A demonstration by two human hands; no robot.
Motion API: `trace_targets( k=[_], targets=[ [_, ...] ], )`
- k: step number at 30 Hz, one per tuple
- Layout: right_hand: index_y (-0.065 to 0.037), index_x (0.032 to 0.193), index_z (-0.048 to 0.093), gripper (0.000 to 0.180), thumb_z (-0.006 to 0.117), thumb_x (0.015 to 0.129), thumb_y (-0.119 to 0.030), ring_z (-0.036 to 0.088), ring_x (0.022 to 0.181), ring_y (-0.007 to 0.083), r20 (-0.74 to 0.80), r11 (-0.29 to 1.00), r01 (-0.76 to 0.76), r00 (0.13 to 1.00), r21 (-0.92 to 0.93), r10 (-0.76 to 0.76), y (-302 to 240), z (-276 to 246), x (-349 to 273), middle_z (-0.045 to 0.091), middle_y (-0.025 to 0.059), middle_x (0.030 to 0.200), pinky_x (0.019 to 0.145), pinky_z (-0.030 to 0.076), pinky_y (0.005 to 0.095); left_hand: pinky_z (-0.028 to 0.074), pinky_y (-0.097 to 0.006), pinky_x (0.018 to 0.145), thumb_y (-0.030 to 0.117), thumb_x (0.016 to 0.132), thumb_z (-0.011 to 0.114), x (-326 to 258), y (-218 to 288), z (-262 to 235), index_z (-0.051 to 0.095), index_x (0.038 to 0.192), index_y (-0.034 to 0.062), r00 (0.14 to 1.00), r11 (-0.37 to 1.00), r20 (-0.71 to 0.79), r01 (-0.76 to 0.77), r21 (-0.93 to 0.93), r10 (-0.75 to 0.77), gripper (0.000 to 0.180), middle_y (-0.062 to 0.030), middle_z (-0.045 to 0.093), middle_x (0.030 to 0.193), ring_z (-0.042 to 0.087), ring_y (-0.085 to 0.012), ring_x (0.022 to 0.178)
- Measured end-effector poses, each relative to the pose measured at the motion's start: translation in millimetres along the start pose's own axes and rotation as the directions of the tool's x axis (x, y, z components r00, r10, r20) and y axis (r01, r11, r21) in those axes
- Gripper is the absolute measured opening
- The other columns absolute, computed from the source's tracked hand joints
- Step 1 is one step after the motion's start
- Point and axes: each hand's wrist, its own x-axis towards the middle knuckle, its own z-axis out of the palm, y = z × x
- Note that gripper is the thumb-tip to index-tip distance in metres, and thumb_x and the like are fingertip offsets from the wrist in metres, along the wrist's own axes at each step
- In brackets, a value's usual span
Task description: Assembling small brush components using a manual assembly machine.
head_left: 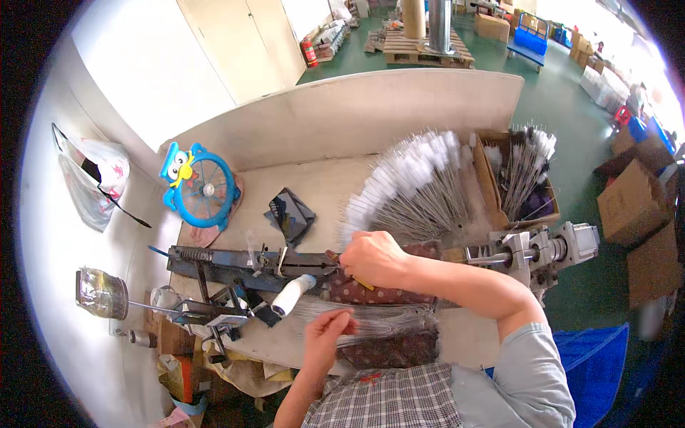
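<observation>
My right hand [374,258] is closed beside the right end of a long dark metal jig [235,265]. A thin yellow handle [364,282] sticks out below its fingers; the rest of that tool is hidden by the hand. Nearer to me, my left hand [330,335] has its fingers curled together at the left end of a bundle of thin metal wires [396,321]. Whether it pinches a wire is too small to tell. The wires lie on a dotted brown cloth [385,349]. A white cylinder [294,294] leans between the jig and the wires.
White-tufted wire brushes [421,182] lie fanned out behind my right arm, next to a cardboard box [489,182] of more brushes. A motorised spindle [528,253] stands at the right. A blue fan [203,189] and dark cloth [291,215] are at the left. A low partition [357,110] borders the table.
</observation>
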Motion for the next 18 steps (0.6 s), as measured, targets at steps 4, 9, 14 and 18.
trace_targets(
  k=[4, 9, 14, 18],
  targets=[
    [-0.009, 0.067, 0.064, 0.009, 0.061, 0.068, -0.018, 0.060, 0.078, 0.0268, -0.025, 0.998, -0.029, 0.999, -0.057, 0.028, -11.4, 7.6, 11.1, 0.062, 0.0069, 0.070, 0.063, 0.051, 0.0385, 0.049, -0.029, 0.059, 0.027, 0.091, 0.050, 12.4, -4.9, -27.5, 0.060, 0.094, -0.0014, 0.990, 0.906, -0.057, 0.094, -0.412, -0.128, 0.031, -0.0083, 0.063, 0.077, 0.061, -0.0169, 0.067],
    [-0.013, 0.064, 0.062, 0.011, 0.062, 0.069, -0.023, 0.058, 0.080, 0.0216, -0.044, 0.989, -0.124, 0.992, -0.083, 0.121, -19.0, 5.8, 11.9, 0.061, -0.0003, 0.068, 0.062, 0.050, 0.0356, 0.047, -0.036, 0.053, 0.046, 0.085, 0.051, 39.8, 8.5, -1.9, 0.064, 0.088, 0.0034, 0.994, 0.934, -0.067, 0.060, -0.351, -0.089, 0.044, -0.0102, 0.064, 0.072, 0.060, -0.0239, 0.058],
    [-0.013, 0.066, 0.062, 0.010, 0.061, 0.071, -0.022, 0.057, 0.077, 0.0226, -0.051, 0.994, -0.041, 0.998, -0.099, 0.036, -13.7, 2.2, 5.5, 0.060, 0.0011, 0.071, 0.063, 0.050, 0.0364, 0.044, -0.032, 0.055, 0.051, 0.074, 0.064, 63.8, -24.0, -12.2, 0.069, 0.070, 0.0046, 0.994, 0.786, -0.113, 0.067, 0.614, 0.003, 0.047, -0.0061, 0.063, 0.060, 0.061, -0.0149, 0.058],
    [-0.010, 0.076, 0.063, 0.010, 0.061, 0.071, -0.018, 0.056, 0.077, 0.0234, -0.326, 0.996, 0.085, 0.941, -0.018, -0.087, -10.3, -11.9, -19.0, 0.060, 0.0018, 0.075, 0.063, 0.049, 0.0368, 0.043, -0.032, 0.055, 0.039, 0.081, 0.059, 64.5, -33.6, -2.6, 0.066, 0.080, 0.0011, 0.989, 0.974, -0.056, -0.126, 0.187, 0.139, 0.039, -0.0068, 0.063, 0.067, 0.060, -0.0178, 0.060]
  ],
)
